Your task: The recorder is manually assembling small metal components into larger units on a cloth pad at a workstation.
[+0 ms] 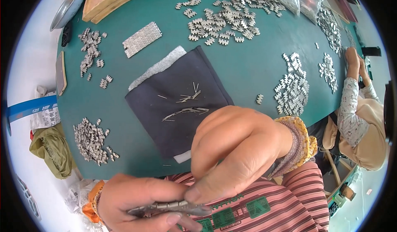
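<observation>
Low in front of my lap, my left hand (144, 205) is closed around a short strip of linked grey metal pieces (165, 206), gripping it between thumb and fingers. My right hand (235, 149) is closed too, its thumb tip against the right end of that strip. Whatever lies between its curled fingers is hidden. Just beyond the hands lies a dark folded cloth (165, 103) with thin metal pins (188, 111) scattered on it. A finished-looking rectangular panel of joined metal links (142, 39) rests on the green table farther off.
Piles of loose metal links sit at the far middle (225, 23), the right (292, 87) and the near left (89, 141) of the green table (244, 74). A wooden tray (120, 0) stands far left, by a phone (60, 72). Another person (359, 116) works at the right edge.
</observation>
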A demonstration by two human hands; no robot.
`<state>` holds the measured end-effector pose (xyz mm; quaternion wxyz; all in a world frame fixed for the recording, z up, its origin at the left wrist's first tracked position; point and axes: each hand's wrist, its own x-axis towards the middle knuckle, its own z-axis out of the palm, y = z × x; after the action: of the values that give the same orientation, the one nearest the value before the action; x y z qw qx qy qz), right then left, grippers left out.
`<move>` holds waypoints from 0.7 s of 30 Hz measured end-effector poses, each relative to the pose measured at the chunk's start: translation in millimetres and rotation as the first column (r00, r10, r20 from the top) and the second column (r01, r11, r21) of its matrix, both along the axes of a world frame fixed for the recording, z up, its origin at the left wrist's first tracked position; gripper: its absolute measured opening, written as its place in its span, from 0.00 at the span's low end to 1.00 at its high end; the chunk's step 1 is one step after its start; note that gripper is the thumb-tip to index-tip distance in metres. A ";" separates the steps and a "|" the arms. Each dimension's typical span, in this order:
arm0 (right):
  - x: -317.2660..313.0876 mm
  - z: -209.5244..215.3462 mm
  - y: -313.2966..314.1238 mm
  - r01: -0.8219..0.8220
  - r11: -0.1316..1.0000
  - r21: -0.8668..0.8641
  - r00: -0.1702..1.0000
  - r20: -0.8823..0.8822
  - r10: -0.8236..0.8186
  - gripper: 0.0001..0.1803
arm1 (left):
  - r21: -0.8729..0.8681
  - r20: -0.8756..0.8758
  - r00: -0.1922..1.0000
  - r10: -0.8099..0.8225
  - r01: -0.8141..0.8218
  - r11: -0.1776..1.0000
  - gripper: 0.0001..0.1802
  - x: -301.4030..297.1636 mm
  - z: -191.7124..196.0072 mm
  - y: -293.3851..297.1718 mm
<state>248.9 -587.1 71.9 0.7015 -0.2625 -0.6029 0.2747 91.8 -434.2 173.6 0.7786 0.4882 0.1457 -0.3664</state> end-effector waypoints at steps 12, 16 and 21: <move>1.4 9.7 -5.2 -0.069 0.997 0.016 0.985 -0.160 0.071 0.08 | 0.036 0.498 0.866 0.045 -0.073 0.997 0.22 -13.6 -4.8 -10.1; 4.2 8.8 -11.5 -0.133 0.972 -0.196 0.938 -0.343 0.059 0.11 | 0.019 0.572 0.818 0.062 -0.089 0.996 0.20 -8.1 -4.2 -10.4; 12.0 8.6 -10.3 0.039 0.953 -0.300 0.987 -0.136 -0.083 0.12 | 0.067 0.571 0.817 0.082 -0.146 0.987 0.16 -10.2 1.9 -13.6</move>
<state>260.9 -597.5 80.5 0.7049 -0.3621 -0.4932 0.3588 81.6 -447.8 175.5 0.7798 0.6065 -0.0431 -0.1493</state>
